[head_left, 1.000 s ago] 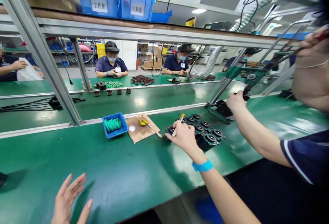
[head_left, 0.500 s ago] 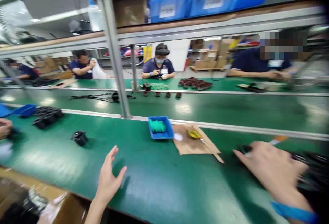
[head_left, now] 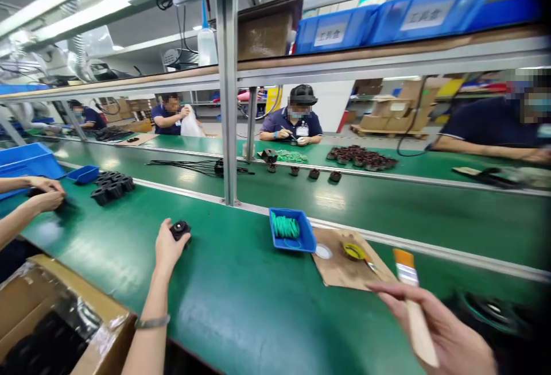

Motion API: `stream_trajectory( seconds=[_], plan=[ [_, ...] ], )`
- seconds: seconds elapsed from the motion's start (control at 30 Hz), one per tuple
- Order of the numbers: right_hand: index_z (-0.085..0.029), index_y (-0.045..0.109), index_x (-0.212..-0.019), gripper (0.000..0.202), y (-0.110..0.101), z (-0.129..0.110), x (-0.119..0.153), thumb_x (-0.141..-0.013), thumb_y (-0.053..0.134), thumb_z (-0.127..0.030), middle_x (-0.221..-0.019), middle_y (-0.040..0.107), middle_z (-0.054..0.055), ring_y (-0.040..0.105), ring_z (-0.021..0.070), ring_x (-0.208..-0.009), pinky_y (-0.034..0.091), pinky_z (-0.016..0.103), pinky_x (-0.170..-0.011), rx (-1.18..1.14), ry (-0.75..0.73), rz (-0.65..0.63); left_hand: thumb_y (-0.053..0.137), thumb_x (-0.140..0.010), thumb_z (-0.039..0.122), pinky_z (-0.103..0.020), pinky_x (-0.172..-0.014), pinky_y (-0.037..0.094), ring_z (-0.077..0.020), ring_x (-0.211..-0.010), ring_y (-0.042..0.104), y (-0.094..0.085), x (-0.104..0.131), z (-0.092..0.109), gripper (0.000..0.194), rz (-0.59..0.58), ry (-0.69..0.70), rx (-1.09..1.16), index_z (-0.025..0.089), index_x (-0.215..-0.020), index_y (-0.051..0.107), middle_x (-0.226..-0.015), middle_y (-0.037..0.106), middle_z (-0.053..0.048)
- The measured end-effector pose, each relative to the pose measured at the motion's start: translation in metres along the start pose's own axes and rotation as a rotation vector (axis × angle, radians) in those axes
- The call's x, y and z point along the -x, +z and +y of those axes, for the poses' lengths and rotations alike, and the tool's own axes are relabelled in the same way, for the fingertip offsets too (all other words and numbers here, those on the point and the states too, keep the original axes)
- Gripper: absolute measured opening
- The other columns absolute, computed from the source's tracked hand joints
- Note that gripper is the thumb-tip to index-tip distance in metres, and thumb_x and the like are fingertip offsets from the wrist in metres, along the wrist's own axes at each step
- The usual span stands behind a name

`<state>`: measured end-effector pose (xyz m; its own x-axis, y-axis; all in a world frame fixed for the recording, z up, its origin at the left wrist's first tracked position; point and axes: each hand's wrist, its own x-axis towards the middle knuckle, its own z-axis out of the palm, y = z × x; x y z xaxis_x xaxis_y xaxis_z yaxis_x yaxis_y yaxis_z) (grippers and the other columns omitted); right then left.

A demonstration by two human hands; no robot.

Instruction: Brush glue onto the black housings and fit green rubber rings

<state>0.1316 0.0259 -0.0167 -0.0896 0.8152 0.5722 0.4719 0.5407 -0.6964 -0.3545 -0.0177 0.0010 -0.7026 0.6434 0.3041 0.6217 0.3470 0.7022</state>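
My left hand (head_left: 169, 248) has its thumb and fingers around a small black round part (head_left: 181, 229) on the green bench. A flat paintbrush (head_left: 413, 300) with a wooden handle and orange bristles is in my right hand (head_left: 447, 329), bristles pointing up. Close behind that hand lie blurred black parts (head_left: 491, 313), one with a green ring. Left of it, a brown cardboard sheet (head_left: 331, 271) carries a yellow-rimmed pot (head_left: 353, 251), a thin tool leaning on the pot and a white disc (head_left: 323, 251).
A blue tray (head_left: 297, 246) of green rings stands beside the cardboard. Further left are several black parts (head_left: 112, 186), a small blue tray (head_left: 83, 174) and a co-worker's hands (head_left: 47, 194). A metal post (head_left: 228, 99) rises behind the bench; an open carton (head_left: 77, 300) sits below its front edge.
My left hand has closed on the black part that stood apart from it. My right hand has turned, lifting the paintbrush into clear view. The camera view has swung left.
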Motion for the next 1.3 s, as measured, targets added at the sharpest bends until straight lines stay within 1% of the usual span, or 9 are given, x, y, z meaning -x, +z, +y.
stream_trajectory(
  seconds=[0.1, 0.2, 0.33, 0.5, 0.67, 0.8, 1.0, 1.2, 1.3],
  plan=[
    [-0.027, 0.06, -0.091, 0.016, 0.018, -0.027, -0.02, -0.094, 0.053, -0.042, -0.087, 0.071, 0.008, 0.068, 0.0267, -0.078, 0.054, 0.038, -0.07, 0.015, -0.048, -0.038, 0.075, -0.067, 0.026, -0.041, -0.099, 0.051, -0.0267, -0.109, 0.066, 0.02, 0.063, 0.021, 0.052, -0.24, 0.188, 0.136, 0.021, -0.116, 0.057, -0.115, 0.069, -0.008],
    [-0.025, 0.056, -0.09, 0.014, 0.047, -0.034, -0.054, -0.094, 0.051, -0.037, -0.084, 0.069, 0.006, 0.065, 0.0227, -0.072, 0.052, 0.034, -0.065, 0.172, -0.126, -0.149, 0.075, -0.065, 0.019, -0.043, -0.097, 0.053, -0.0266, -0.107, 0.067, 0.031, 0.126, 0.046, 0.055, -0.486, 0.342, 0.305, 0.022, -0.117, 0.059, -0.116, 0.069, -0.008],
    [-0.022, 0.05, -0.078, 0.011, 0.09, -0.023, -0.094, -0.086, 0.058, -0.026, -0.082, 0.066, 0.006, 0.062, 0.0237, -0.079, 0.046, 0.034, -0.071, 0.372, -0.151, -0.258, 0.074, -0.062, 0.011, -0.047, -0.1, 0.051, -0.0299, -0.113, 0.064, 0.036, 0.173, 0.068, 0.058, -0.619, 0.376, 0.406, 0.024, -0.117, 0.063, -0.119, 0.068, -0.009],
    [-0.021, 0.049, -0.077, 0.012, 0.125, -0.015, -0.119, -0.081, 0.058, -0.014, -0.072, 0.064, 0.004, 0.061, 0.0225, -0.073, 0.037, 0.031, -0.07, 0.455, -0.132, -0.264, 0.077, -0.065, 0.014, -0.05, -0.107, 0.046, -0.0318, -0.123, 0.058, 0.035, 0.181, 0.063, 0.065, -0.62, 0.378, 0.426, 0.025, -0.126, 0.059, -0.13, 0.061, -0.011],
    [-0.021, 0.049, -0.085, 0.006, 0.117, -0.014, -0.125, -0.088, 0.046, -0.017, -0.074, 0.064, 0.005, 0.058, 0.0212, -0.063, 0.033, 0.03, -0.062, 0.476, -0.064, -0.192, 0.075, -0.073, 0.023, -0.046, -0.099, 0.052, -0.0297, -0.117, 0.061, 0.032, 0.18, 0.052, 0.058, -0.567, 0.378, 0.474, 0.026, -0.128, 0.057, -0.129, 0.06, -0.011],
    [-0.023, 0.047, -0.084, 0.012, 0.117, -0.015, -0.122, -0.082, 0.059, -0.025, -0.075, 0.063, 0.004, 0.058, 0.0215, -0.065, 0.033, 0.028, -0.059, 0.466, -0.078, -0.237, 0.075, -0.073, 0.021, -0.044, -0.096, 0.055, -0.0277, -0.111, 0.064, 0.035, 0.182, 0.052, 0.054, -0.549, 0.377, 0.508, 0.024, -0.124, 0.058, -0.122, 0.065, -0.01],
    [-0.023, 0.044, -0.078, 0.015, 0.133, -0.016, -0.125, -0.076, 0.054, -0.011, -0.069, 0.06, 0.002, 0.057, 0.0197, -0.061, 0.032, 0.027, -0.057, 0.423, -0.067, -0.249, 0.073, -0.076, 0.022, -0.043, -0.098, 0.055, -0.0278, -0.116, 0.063, 0.036, 0.185, 0.044, 0.056, -0.497, 0.436, 0.496, 0.025, -0.129, 0.055, -0.132, 0.06, -0.011],
    [-0.023, 0.042, -0.08, 0.009, 0.102, -0.039, -0.123, -0.087, 0.047, -0.025, -0.076, 0.062, 0.005, 0.058, 0.0204, -0.066, 0.04, 0.029, -0.063, 0.282, -0.019, -0.137, 0.073, -0.077, 0.023, -0.046, -0.1, 0.055, -0.0286, -0.114, 0.065, 0.037, 0.186, 0.042, 0.054, -0.508, 0.435, 0.447, 0.024, -0.128, 0.056, -0.125, 0.065, -0.01],
    [-0.023, 0.044, -0.079, 0.015, 0.085, -0.062, -0.099, -0.088, 0.053, -0.032, -0.075, 0.064, 0.002, 0.059, 0.0175, -0.064, 0.044, 0.027, -0.061, 0.093, -0.016, -0.25, 0.073, -0.077, 0.022, -0.045, -0.099, 0.055, -0.0279, -0.113, 0.065, 0.037, 0.186, 0.045, 0.054, -0.508, 0.422, 0.469, 0.024, -0.128, 0.055, -0.125, 0.065, -0.011]
  ],
)
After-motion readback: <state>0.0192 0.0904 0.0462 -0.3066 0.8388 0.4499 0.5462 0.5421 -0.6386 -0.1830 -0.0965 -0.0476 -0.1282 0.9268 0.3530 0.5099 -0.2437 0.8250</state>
